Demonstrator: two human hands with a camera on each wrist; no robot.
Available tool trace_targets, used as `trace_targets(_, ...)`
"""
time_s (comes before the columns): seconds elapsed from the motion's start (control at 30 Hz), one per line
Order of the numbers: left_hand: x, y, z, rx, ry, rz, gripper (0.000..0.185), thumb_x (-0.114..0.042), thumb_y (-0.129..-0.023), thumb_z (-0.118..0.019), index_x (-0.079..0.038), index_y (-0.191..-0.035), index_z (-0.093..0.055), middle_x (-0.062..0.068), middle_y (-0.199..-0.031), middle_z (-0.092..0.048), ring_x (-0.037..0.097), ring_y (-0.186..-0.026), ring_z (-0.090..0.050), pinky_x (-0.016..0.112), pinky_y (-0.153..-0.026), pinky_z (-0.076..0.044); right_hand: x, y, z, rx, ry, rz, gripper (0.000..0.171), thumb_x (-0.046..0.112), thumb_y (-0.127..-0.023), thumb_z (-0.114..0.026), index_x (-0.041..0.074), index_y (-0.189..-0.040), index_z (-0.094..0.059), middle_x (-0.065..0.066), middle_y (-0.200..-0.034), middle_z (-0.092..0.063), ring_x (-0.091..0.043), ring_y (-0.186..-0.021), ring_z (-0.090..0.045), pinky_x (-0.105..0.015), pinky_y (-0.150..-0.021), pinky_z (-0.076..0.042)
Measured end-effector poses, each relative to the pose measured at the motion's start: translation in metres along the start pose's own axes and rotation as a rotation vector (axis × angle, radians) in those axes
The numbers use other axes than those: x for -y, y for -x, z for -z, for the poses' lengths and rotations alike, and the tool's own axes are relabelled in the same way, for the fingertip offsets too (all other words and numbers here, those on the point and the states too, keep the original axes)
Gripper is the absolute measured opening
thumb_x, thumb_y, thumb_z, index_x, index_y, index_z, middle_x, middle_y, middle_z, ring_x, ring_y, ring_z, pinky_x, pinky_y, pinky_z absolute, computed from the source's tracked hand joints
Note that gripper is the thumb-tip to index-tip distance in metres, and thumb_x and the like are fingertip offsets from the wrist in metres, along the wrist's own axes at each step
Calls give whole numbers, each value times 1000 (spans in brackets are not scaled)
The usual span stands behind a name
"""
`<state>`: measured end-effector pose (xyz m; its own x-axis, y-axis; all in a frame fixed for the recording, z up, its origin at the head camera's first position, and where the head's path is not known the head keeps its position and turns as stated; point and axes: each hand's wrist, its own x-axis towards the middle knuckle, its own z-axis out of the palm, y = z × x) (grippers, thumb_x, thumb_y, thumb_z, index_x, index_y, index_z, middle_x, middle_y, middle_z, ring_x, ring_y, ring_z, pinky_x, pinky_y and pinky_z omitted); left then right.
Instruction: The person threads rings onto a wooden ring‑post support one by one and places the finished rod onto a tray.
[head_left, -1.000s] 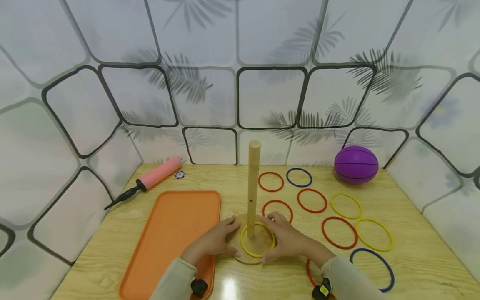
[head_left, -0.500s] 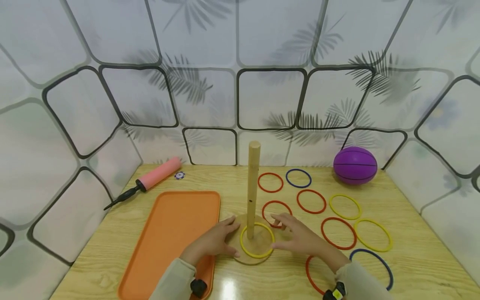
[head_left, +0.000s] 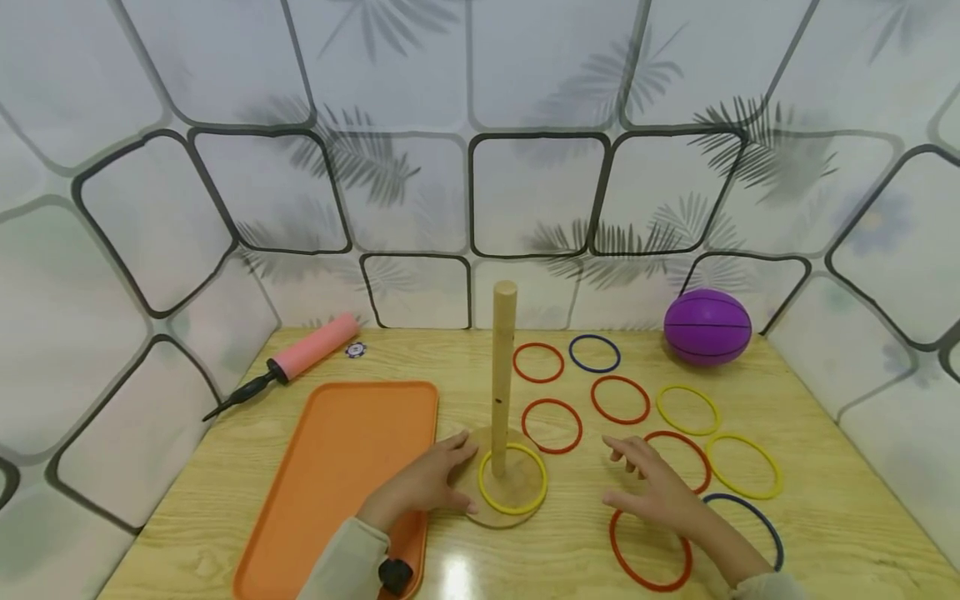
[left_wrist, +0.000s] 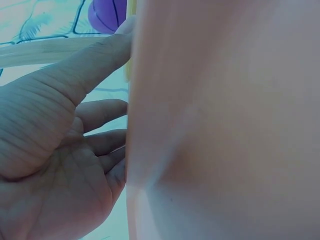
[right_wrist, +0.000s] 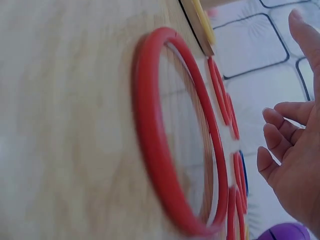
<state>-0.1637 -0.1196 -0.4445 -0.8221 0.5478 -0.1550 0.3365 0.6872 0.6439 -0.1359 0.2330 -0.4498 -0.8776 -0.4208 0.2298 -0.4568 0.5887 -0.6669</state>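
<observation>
A wooden post stands upright on a round wooden base. On the base lies a yellow ring, passing round the post's foot. My left hand rests against the left rim of the base, thumb and fingers spread along it; in the left wrist view the orange tray's blurred edge hides the fingertips. My right hand is over the table to the right, fingers loosely bent, holding nothing. Nearest to it is a red ring, lying flat on the table below the palm.
Several red, yellow and blue rings lie on the right, including a blue ring. A purple ball sits at the back right. The orange tray is left of the base; a pink hand pump and a small chip lie behind it.
My right hand has left the right side of the base and moved right, over the rings. The left hand, base, post and yellow ring stay where they were.
</observation>
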Motion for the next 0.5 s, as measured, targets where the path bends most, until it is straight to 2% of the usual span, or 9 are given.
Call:
trace_targets(0.13,-1,-1,0,-1,-3,-13,86,-30,-74,-81,2,-143,-38,22,-152,-23,40,-139,-21,53,-108,-27,-5,19,12,-47,26,-53,64,19,-81,-76,-1,-135,-48,-5,-102,-49,-14,-82,-41,-26,-63,-39)
trace_targets(0.33,-2,-1,-1,4,12,-10,87,-31,-75,-80,1,-143,-38,21,-153,-22,40,-139,-20,53,-109,-26,-12,48,32,-99,115,-186,70,23,-79,-77,2,-137,-45,-8,-111,-47,-13,-89,-41,-28,-66,-43)
trace_targets(0.5,0,-1,-1,-4,20,-4,88,-32,-74,-80,1,-143,-38,21,-153,-22,40,-140,-20,53,-109,-25,-28,68,39,-203,217,-162,79,19,-70,-84,-5,-135,-46,-10,-111,-47,-6,-94,-38,-26,-69,-41)
